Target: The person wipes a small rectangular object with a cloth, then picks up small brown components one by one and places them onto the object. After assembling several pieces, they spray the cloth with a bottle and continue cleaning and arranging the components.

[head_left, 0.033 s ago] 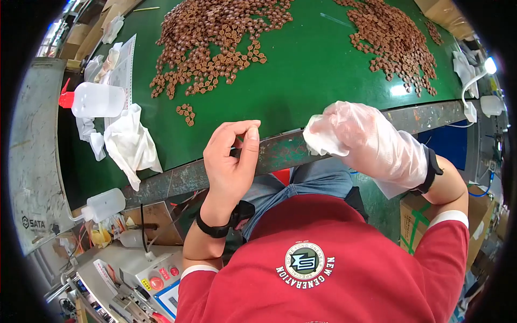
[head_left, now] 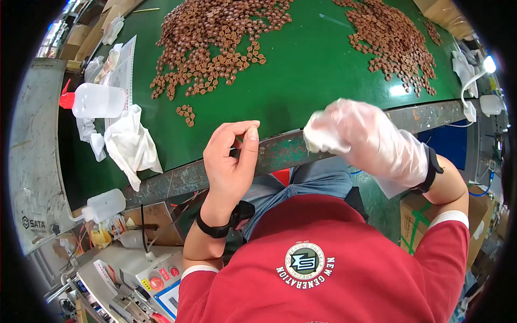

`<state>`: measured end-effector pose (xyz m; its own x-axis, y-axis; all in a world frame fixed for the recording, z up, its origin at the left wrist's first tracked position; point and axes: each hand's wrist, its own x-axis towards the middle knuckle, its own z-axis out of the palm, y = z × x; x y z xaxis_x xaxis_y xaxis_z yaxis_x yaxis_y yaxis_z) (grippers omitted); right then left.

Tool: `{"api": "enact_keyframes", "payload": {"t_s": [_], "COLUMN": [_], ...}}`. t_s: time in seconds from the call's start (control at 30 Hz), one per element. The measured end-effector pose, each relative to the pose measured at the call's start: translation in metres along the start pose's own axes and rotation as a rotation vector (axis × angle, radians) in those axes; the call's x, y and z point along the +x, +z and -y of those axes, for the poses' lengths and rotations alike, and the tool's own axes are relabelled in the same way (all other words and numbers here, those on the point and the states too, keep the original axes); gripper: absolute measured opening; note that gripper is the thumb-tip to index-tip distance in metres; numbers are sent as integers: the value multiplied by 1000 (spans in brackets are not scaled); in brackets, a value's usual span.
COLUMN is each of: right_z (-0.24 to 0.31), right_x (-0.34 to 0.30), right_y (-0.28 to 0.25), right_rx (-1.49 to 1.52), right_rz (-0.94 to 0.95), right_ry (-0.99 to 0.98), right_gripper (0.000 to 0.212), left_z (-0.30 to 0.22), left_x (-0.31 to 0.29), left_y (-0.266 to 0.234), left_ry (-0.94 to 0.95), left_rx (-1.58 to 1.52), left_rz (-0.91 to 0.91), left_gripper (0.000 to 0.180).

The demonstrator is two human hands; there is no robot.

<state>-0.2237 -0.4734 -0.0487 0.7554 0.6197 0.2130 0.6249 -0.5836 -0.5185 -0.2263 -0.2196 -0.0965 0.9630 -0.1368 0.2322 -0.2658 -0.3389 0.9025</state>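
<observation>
My left hand (head_left: 230, 153) is above the near edge of the green table (head_left: 280, 97), thumb and forefinger pinched together. Whatever sits between those fingertips, if anything, is too small to make out. A clear plastic glove covers my right hand (head_left: 358, 126), slightly smeared by motion. Its closed fingers grip a crumpled white cloth (head_left: 323, 134), held at the table edge to the right of my left hand. Beyond my hands lie a large heap of small brown ring-like parts (head_left: 215, 32) and a second brown heap (head_left: 396, 46). A small group of the same parts (head_left: 186, 114) lies nearer.
On the left lie a white cloth (head_left: 132, 142), a paper sheet (head_left: 126, 64) and a clear squeeze bottle with a red top (head_left: 99, 100). Another clear bottle (head_left: 105, 205) hangs by the table edge. A lit lamp (head_left: 489, 65) stands at the right. Below left is a control box with red buttons (head_left: 156, 283).
My right hand has shifted slightly, tilting the cloth and glove a little upward. My left hand keeps its place and pinch.
</observation>
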Motion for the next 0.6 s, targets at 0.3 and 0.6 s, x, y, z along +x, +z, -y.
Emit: {"api": "enact_keyframes", "payload": {"t_s": [0.3, 0.6], "right_z": [-2, -15], "right_x": [4, -21], "right_y": [-3, -15], "right_rx": [227, 135], "right_rz": [89, 32], "right_ry": [-53, -81], "right_gripper": [22, 33], "left_z": [-1, 1], "left_x": [0, -2], "left_y": [2, -1], "left_ry": [3, 19], "left_rx": [0, -20], "left_rz": [4, -20], "left_gripper": [8, 8]}}
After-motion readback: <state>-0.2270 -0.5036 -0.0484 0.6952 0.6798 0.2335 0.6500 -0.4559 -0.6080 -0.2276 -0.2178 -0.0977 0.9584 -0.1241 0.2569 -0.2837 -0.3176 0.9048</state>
